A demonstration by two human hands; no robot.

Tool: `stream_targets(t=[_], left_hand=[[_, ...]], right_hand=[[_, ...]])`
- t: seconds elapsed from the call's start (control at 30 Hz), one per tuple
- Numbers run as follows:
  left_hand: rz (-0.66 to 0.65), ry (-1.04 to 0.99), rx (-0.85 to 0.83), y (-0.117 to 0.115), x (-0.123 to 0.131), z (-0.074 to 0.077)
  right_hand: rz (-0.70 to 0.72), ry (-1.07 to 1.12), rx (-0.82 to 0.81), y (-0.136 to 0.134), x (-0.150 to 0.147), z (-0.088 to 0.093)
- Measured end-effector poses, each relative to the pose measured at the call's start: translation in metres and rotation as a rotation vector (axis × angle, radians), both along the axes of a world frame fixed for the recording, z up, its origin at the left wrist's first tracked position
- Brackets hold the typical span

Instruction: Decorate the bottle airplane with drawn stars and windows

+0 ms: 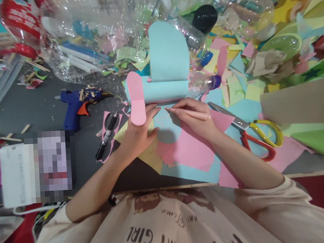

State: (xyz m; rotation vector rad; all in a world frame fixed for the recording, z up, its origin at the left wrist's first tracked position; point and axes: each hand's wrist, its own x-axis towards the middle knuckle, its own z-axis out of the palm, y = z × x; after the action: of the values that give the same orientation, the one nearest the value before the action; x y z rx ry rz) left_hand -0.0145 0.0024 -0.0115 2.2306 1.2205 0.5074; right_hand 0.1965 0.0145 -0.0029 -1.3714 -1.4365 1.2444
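Note:
In my right hand (195, 116) is a pale pink pen (196, 114), its tip resting on a light blue paper piece (169, 126) with a rounded lower edge. My left hand (142, 131) lies flat on the paper's left side, fingers spread and partly under a pink paper strip. Just beyond both hands lies a plastic bottle (200, 84) wrapped in light blue paper (163, 90). A large blue flap (169, 50) sticks out from its far side, and the rounded pink strip (136, 97) crosses its left end. Pink paper (198, 148) lies beneath the blue piece.
Scissors (243, 126) with red and yellow handles lie right of my right hand. A blue glue gun (78, 104) and a black pen (107, 135) are on the left. Clear plastic bottles (97, 27) and paper scraps crowd the far side. A blurred-out item (55, 159) sits near left.

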Motion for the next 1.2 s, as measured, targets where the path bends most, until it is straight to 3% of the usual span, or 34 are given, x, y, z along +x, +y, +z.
stream_targets(t=[0.33, 0.67, 0.93, 1.2], left_hand=[[0.002, -0.030, 0.030, -0.0012, -0.0014, -0.0046], [0.005, -0.022, 0.033, -0.0008, -0.0009, -0.0044], [-0.001, -0.025, 0.038, -0.0008, 0.0003, 0.0002], [0.010, 0.015, 0.006, -0.0015, 0.0000, -0.0013]], right_hand=[[0.064, -0.086, 0.032, -0.0008, 0.0000, 0.0015], [0.142, -0.072, -0.042, -0.0021, 0.0017, 0.0059], [-0.004, 0.041, 0.067, -0.0004, 0.0029, -0.0004], [0.043, -0.026, 0.057, 0.0001, 0.0024, -0.0005]])
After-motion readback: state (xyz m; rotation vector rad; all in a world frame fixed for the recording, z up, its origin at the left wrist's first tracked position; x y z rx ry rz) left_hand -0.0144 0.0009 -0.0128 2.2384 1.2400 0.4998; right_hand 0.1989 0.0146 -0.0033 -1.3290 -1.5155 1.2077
